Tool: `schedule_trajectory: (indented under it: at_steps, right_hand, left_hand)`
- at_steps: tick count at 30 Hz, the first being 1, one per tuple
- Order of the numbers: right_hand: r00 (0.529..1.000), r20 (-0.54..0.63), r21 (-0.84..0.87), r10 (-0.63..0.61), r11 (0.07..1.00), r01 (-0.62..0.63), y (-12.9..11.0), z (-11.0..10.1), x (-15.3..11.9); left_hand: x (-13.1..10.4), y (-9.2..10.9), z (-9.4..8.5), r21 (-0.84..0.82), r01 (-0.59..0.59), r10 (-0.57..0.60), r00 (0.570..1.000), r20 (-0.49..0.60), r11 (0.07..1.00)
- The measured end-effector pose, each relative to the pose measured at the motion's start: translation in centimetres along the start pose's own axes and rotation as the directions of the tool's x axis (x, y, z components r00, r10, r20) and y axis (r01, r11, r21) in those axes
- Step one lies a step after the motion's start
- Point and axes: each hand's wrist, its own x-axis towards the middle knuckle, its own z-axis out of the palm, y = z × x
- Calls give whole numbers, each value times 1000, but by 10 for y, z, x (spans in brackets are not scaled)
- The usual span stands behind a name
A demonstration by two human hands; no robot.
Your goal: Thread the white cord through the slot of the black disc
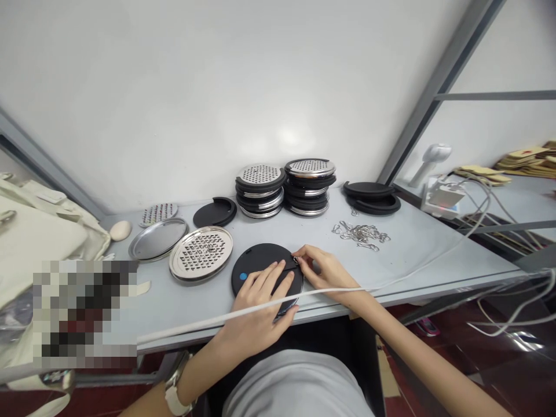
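A round black disc [264,258] with a blue dot lies near the table's front edge. My left hand [260,301] rests flat across its lower part, fingers spread. At the disc's right rim, my right hand [321,269] pinches a small metal clip [295,259] between thumb and index finger. More metal clips [362,233] lie in a loose pile to the right. Left of the disc is a round metal grater plate [202,253], beside plain metal discs [158,238].
Two stacks of black holders with grater plates [260,194] stand at the back. Black holders lie at back right [371,197] and back left [215,212]. A white cable [343,289] crosses in front of my hands. White bags [39,231] sit at left.
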Motion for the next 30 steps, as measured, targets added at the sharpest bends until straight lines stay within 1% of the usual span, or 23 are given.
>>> schedule_trajectory:
  at_steps: [3,11,21,30]
  right_hand:
    - [1000,15,-3,17,1000,-17,-2,-1,-1]
    - [998,60,25,-7,1000,6,-5,-3,-1]
    - [998,69,23,14,1000,-15,-5,-2,-1]
    - [998,51,38,35,999,-37,-4,-1,0]
  left_hand:
    - [0,0,1,2,0,0,1000,-2,1000]
    - [0,1,-1,0,-3,3,1000,-19,1000]
    - [0,0,-1,-5,7,-7,1000,-7,1000]
    - [0,0,-1,-13,8,-8,1000,17,1000]
